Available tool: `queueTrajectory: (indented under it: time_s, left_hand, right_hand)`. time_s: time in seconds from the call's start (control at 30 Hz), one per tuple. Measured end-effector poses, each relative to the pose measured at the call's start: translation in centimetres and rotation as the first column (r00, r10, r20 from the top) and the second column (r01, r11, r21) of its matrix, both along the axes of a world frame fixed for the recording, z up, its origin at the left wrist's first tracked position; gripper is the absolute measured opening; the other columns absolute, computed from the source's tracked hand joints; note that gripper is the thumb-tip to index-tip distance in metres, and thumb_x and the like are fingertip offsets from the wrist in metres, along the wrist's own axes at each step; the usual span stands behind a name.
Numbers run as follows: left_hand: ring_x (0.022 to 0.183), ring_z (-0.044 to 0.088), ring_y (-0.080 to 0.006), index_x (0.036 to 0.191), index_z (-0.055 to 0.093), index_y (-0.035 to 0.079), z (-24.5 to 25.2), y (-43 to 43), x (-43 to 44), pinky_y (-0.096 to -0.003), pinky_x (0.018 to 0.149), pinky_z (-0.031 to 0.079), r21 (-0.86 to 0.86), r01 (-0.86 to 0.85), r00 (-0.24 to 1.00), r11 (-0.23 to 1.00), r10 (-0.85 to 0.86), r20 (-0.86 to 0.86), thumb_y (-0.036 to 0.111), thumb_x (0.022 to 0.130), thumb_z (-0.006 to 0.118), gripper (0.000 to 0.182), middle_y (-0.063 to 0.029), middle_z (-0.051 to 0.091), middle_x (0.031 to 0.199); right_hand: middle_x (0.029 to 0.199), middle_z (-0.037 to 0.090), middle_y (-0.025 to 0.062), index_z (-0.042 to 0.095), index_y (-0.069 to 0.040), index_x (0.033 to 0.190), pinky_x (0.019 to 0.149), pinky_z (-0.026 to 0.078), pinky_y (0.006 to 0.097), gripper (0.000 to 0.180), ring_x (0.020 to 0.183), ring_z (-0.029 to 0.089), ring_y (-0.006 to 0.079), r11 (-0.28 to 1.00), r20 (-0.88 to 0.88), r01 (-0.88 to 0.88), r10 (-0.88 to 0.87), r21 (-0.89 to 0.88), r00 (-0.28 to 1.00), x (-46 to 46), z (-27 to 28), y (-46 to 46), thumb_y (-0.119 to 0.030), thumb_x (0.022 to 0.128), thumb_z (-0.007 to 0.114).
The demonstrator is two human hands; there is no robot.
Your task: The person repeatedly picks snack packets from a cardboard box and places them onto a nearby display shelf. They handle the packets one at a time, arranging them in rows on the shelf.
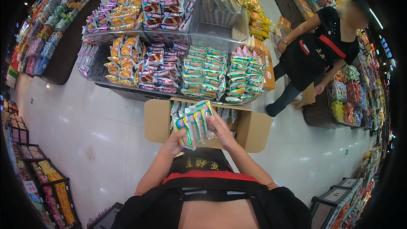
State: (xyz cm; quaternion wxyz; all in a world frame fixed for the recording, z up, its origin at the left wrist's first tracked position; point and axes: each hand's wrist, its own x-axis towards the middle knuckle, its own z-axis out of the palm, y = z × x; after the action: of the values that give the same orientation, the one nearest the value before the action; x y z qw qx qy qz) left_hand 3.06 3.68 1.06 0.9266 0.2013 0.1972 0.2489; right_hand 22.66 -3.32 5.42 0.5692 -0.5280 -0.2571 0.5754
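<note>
A row of several green-and-white wrapped snack packets (195, 125) is squeezed between my two hands, above an open cardboard box (256, 132). My left hand (174, 142) grips the row at its left end, thumb on top. At the right end, my right hand (221, 130) presses against the packets. More wrapped packets (226, 114) lie inside the box, partly hidden by the held row. Beyond the box, stacks of similar green packets (203, 71) fill a section of the display stand, beside brown-cake packets (159, 66).
A clear plastic bin (219, 35) forms the stand's upper tier. A person in a black apron (305, 51) is at the right, beside another cardboard box (306, 97). Filled snack shelves (47, 31) run along the left, with a black rack (52, 181) at lower left.
</note>
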Motion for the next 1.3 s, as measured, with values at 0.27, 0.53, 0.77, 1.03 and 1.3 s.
queueTrajectory:
  time_s: [0.27,0.53,0.77,1.03,1.3]
  left_hand:
    - [0.11,0.064,-0.0266,0.135,0.05,0.006,-3.1,-0.2,0.7,-0.0458,0.1,0.051,-0.1,-0.02,0.99,0.995,0.006,-0.14,0.04,0.084,0.074,0.065,-0.0107,0.064,0.123]
    - [0.119,0.059,-0.0281,0.137,0.048,0.005,-2.7,3.4,3.7,-0.046,0.104,0.047,-0.079,-0.266,0.96,0.961,0.257,-0.112,0.039,0.084,0.069,0.066,-0.0118,0.06,0.13]
    - [0.119,0.059,-0.0243,0.141,0.044,0.005,-2.2,6.4,6.1,-0.042,0.104,0.047,0.154,-0.134,0.981,0.979,0.154,-0.12,0.043,0.084,0.073,0.075,-0.0097,0.058,0.133]
    - [0.143,0.032,-0.024,0.159,0.007,0.016,0.6,16.9,10.8,-0.0375,0.114,0.027,0.398,-0.014,1.0,0.917,0.007,0.019,0.058,0.069,0.08,0.123,-0.0092,0.019,0.161]
    - [0.122,0.05,-0.018,0.14,0.049,0.011,-0.2,27.1,17.0,-0.032,0.103,0.037,0.57,0.045,0.93,0.82,0.174,-0.324,0.04,0.097,0.058,0.053,-0.0086,0.053,0.135]
  right_hand:
    - [0.143,0.038,0.0272,0.001,0.006,0.154,0.115,0.024,0.0409,0.104,0.134,0.038,0.0388,0.915,0.574,-0.391,0.375,-0.102,0.728,0.9,-2.4,1.8,-0.056,0.093,0.058]
    - [0.148,0.028,0.0252,0.015,-0.002,0.155,0.118,0.02,0.0465,0.127,0.143,0.022,0.0391,0.97,0.546,-0.129,-0.005,0.207,0.838,-0.9,-4.5,3.4,-0.059,0.066,0.084]
    - [0.141,0.027,0.0197,0.035,-0.009,0.142,0.113,0.031,0.0493,0.107,0.137,0.029,0.0364,0.924,0.605,0.074,-0.304,0.375,0.736,-0.9,-3.8,7.8,-0.039,0.057,0.093]
    - [0.142,0.024,0.0101,0.038,-0.011,0.14,0.109,0.042,0.041,0.092,0.133,0.042,0.0254,0.883,0.443,-0.045,-0.191,0.468,0.876,9.8,-3.0,13.5,-0.008,0.061,0.085]
    - [0.143,0.028,0.0143,0.046,-0.012,0.138,0.112,0.034,0.046,0.089,0.138,0.031,0.0366,0.926,0.582,-0.201,-0.025,0.321,0.813,14.5,-6.4,24.1,-0.018,0.059,0.086]
